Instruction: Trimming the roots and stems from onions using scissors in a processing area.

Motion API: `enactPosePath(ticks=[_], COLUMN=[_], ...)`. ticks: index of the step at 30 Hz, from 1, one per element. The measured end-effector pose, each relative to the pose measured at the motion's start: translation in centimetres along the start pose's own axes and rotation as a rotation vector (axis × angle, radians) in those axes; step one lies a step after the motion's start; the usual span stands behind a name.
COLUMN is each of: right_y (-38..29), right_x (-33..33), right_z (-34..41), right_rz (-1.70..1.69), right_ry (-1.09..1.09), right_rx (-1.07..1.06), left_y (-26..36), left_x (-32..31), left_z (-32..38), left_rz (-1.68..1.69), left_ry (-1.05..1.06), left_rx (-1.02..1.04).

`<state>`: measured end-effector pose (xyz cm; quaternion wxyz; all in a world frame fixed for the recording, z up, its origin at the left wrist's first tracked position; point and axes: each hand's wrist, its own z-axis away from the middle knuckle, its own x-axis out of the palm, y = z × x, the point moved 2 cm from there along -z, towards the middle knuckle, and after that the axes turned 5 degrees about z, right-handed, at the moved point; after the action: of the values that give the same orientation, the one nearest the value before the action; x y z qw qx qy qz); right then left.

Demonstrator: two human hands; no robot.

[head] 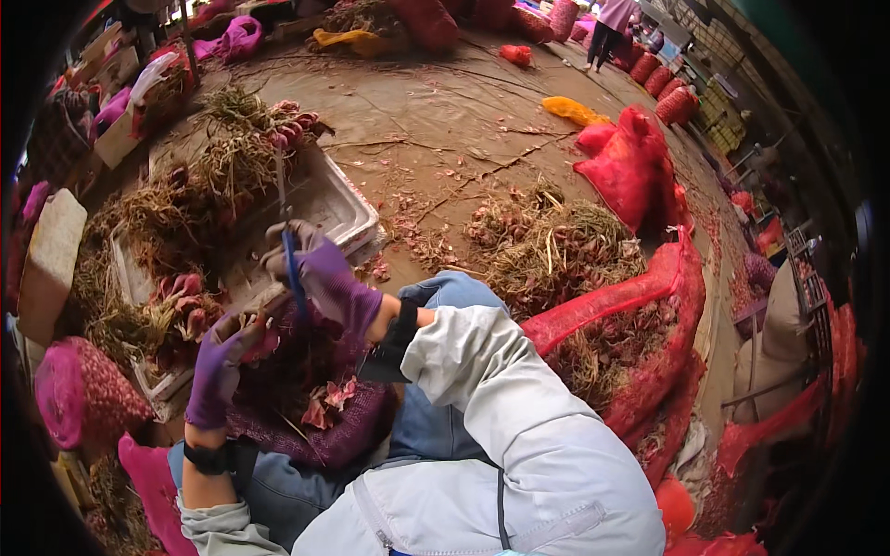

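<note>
My right hand [323, 267], in a purple and grey work glove, grips a pair of scissors by the blue handle [293, 274]. Its narrow metal blades [281, 177] point away from me over a white foam tray [354, 212]. My left hand [219, 368], gloved the same way, has its fingers closed on a reddish shallot [264, 342], partly hidden. Between my knees, below both hands, lies a purple mesh bag [334, 438] with pinkish peelings [327, 403] on it. Just beyond my left hand is a bunch of shallots [184, 299] with dry stalks.
Dried shallot bunches [229, 160] heap up at the left. Another pile [556, 243] lies by my right knee, beside an open red mesh sack [667, 278]. A filled pink mesh bag [97, 393] stands at left. Farther off are a person [608, 35] and several sacks [678, 104].
</note>
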<state>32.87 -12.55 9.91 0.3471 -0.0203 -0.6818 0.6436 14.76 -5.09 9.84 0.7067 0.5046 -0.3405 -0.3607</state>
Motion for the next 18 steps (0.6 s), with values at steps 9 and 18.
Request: enactPosePath(ticks=[9,18], right_y=[1.0,0.8], right_x=[-0.9,-1.1], right_z=[0.8,3.2], right_rz=[1.135,1.300], right_ry=[-0.078,-0.161], right_rx=[-0.548,-0.492], left_y=[-0.3,1.3], left_x=[-3.6,-2.4], left_z=[0.4,-0.6], left_rz=[0.597,0.638], left_ry=[0.166,-0.049], left_rx=[0.042,0.036])
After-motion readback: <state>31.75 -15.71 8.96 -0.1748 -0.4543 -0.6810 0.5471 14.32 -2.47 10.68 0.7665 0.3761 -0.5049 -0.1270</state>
